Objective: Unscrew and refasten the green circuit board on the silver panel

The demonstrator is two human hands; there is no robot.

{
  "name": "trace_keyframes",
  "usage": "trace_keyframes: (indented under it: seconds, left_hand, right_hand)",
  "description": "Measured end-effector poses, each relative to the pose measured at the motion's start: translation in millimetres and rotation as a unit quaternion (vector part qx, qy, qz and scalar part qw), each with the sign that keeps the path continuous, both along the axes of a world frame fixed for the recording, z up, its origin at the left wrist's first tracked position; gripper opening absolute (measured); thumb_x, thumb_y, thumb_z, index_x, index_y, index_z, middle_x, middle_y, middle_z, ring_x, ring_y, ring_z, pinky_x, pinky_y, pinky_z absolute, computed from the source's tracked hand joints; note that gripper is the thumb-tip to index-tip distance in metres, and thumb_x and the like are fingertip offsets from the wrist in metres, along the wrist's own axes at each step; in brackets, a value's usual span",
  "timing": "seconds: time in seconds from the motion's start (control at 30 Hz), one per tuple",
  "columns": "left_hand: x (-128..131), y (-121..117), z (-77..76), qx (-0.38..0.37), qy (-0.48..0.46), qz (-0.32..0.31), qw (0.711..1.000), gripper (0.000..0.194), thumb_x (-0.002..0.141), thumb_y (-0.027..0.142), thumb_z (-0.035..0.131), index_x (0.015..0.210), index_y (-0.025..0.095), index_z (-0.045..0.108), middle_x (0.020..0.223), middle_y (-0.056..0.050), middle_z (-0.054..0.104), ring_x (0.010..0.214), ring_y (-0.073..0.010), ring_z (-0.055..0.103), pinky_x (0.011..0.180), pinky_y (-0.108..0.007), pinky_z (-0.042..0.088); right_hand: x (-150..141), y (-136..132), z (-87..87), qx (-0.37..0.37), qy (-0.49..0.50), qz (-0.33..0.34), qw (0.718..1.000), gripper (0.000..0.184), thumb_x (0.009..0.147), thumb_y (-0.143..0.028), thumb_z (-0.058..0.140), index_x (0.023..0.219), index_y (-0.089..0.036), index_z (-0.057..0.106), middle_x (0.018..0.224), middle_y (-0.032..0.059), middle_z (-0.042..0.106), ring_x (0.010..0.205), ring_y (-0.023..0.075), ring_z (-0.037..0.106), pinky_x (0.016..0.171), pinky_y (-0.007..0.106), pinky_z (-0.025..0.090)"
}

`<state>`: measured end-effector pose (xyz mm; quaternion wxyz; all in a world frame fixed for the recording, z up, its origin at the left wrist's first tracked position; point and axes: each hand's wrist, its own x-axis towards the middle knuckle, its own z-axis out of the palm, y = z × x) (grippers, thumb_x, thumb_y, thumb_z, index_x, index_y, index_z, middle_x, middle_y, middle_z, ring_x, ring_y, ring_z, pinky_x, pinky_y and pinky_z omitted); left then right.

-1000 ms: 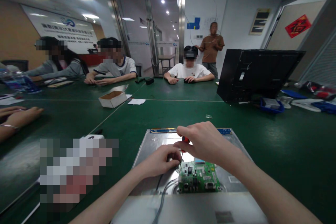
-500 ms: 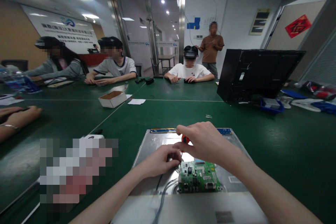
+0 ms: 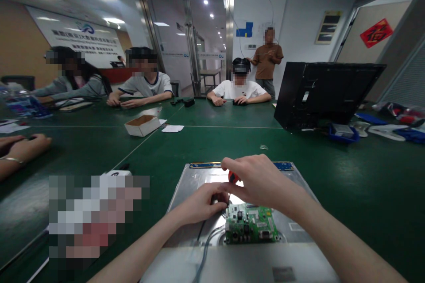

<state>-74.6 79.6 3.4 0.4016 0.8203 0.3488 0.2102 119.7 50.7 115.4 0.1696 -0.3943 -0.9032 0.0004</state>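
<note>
My right hand (image 3: 257, 179) is closed round the red and black handle of a screwdriver (image 3: 233, 177). The screwdriver stands nearly upright, its thin shaft pointing down at the upper left corner of a green circuit board (image 3: 251, 224). Beside that corner, my left hand (image 3: 208, 201) has its fingers curled in a pinch by the shaft; what lies between them is hidden. The board sits on the metal back of a flat display panel (image 3: 186, 185) lying on the table. Grey cables (image 3: 206, 247) run from the board's left side toward me.
A black monitor (image 3: 327, 93) stands at the right rear beside a blue tray (image 3: 343, 133). An open white box (image 3: 142, 125) and paper (image 3: 172, 128) lie on the green table (image 3: 219, 141). At the left are a co-worker's hands (image 3: 28, 148) and a blurred-out item (image 3: 96, 216). Other people sit opposite.
My right hand and the screwdriver handle have shifted very slightly left. My left hand, the board and the panel look the same.
</note>
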Motion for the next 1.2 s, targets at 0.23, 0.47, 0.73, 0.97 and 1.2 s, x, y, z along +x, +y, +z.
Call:
trace_keyframes:
  seconds: [0.23, 0.47, 0.73, 0.97, 1.2]
  left_hand:
    - [-2.2, 2.4, -3.4, 0.001, 0.011, -0.013, 1.0, 0.011, 0.077, 0.011, 0.056, 0.086, 0.016, 0.062, 0.082, -0.001, 0.066, 0.076, -0.0181, 0.06, 0.069, -0.027, 0.045]
    - [-1.6, 1.6, -2.3, -0.004, 0.017, -0.002, 1.0, 0.01, 0.077, 0.011, 0.058, 0.084, 0.015, 0.061, 0.08, -0.001, 0.065, 0.074, -0.0179, 0.059, 0.069, -0.027, 0.046]
    - [-0.3, -0.7, 1.1, -0.015, 0.014, -0.007, 1.0, 0.011, 0.078, 0.01, 0.057, 0.085, 0.016, 0.063, 0.081, -0.001, 0.066, 0.075, -0.0168, 0.059, 0.069, -0.026, 0.045]
    - [-1.3, 1.7, -3.1, 0.002, 0.014, -0.004, 1.0, 0.006, 0.077, 0.012, 0.058, 0.081, 0.015, 0.062, 0.074, 0.0, 0.06, 0.068, -0.0157, 0.053, 0.062, -0.025, 0.041]
    - [-0.5, -0.4, 1.3, -0.009, 0.01, -0.009, 1.0, 0.012, 0.077, 0.01, 0.056, 0.086, 0.016, 0.062, 0.079, 0.0, 0.063, 0.073, -0.0161, 0.058, 0.068, -0.026, 0.045]
  right_hand:
    - [-1.2, -0.2, -0.3, 0.005, -0.015, -0.019, 1.0, 0.009, 0.085, -0.027, 0.054, 0.091, -0.02, 0.054, 0.073, -0.0009, 0.068, 0.056, 0.0116, 0.053, 0.048, 0.025, 0.019]
    - [0.0, -3.0, 1.6, 0.0, -0.009, 0.002, 1.0, 0.013, 0.084, -0.028, 0.055, 0.094, -0.02, 0.052, 0.076, 0.0001, 0.067, 0.059, 0.0125, 0.054, 0.05, 0.025, 0.021]
    - [0.5, 1.6, -0.3, 0.011, -0.024, -0.013, 1.0, 0.013, 0.091, -0.034, 0.053, 0.09, -0.022, 0.057, 0.071, -0.0009, 0.068, 0.056, 0.0117, 0.053, 0.05, 0.026, 0.019]
    - [1.0, -4.5, 3.8, -0.014, 0.003, 0.009, 1.0, 0.018, 0.078, -0.022, 0.055, 0.095, -0.019, 0.053, 0.079, 0.0012, 0.067, 0.059, 0.0112, 0.052, 0.05, 0.025, 0.021]
    - [0.6, -0.2, 2.3, -0.001, -0.02, -0.018, 1.0, 0.02, 0.09, -0.04, 0.054, 0.089, -0.021, 0.056, 0.072, 0.0001, 0.068, 0.058, 0.0127, 0.054, 0.05, 0.026, 0.02]
